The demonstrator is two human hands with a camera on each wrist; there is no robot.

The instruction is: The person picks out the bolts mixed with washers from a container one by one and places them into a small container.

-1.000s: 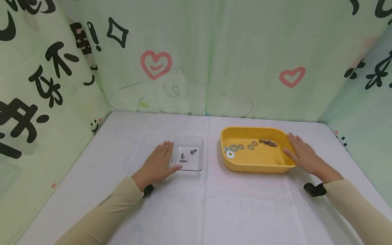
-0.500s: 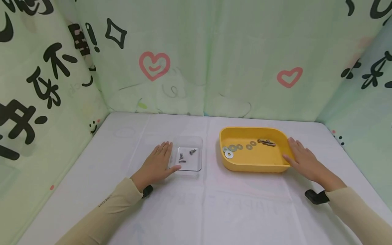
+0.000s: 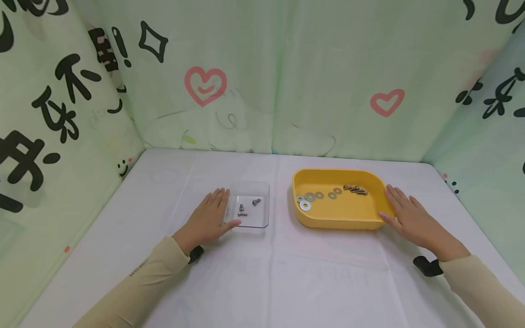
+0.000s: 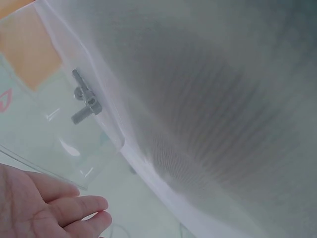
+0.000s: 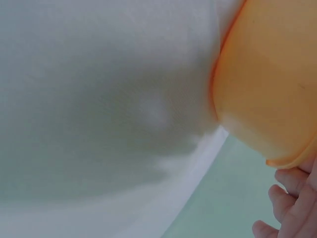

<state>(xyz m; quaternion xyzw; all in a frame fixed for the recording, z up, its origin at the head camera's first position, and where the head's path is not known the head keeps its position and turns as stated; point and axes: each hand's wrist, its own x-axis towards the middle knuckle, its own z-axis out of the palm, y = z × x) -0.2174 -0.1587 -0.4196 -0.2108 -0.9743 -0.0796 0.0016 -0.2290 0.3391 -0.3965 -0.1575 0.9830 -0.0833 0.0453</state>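
In the head view, my left hand (image 3: 206,218) lies with fingers straight along the left side of a clear plastic box (image 3: 262,218). Three short screws (image 3: 242,213) lie inside that box. Further right, my right hand (image 3: 416,223) rests its extended fingers and thumb against the right end of a yellow tray (image 3: 340,224). Flat washers (image 3: 305,206) are spread over the tray's left and middle, and several screws (image 3: 356,189) lie together at its back right. The left wrist view has the clear box wall beside the fingers; the right wrist view has fingertips at the tray's rim (image 5: 292,162).
A white cloth (image 3: 328,282) covers the table. Pale green curtains (image 3: 336,54) with printed hearts and characters stand behind it and on both sides. A gap of white cloth separates the clear box from the yellow tray.
My right hand has slid slightly toward me along the tray's right end. The left hand, the box and the tray keep their places; the head view has shifted a little.
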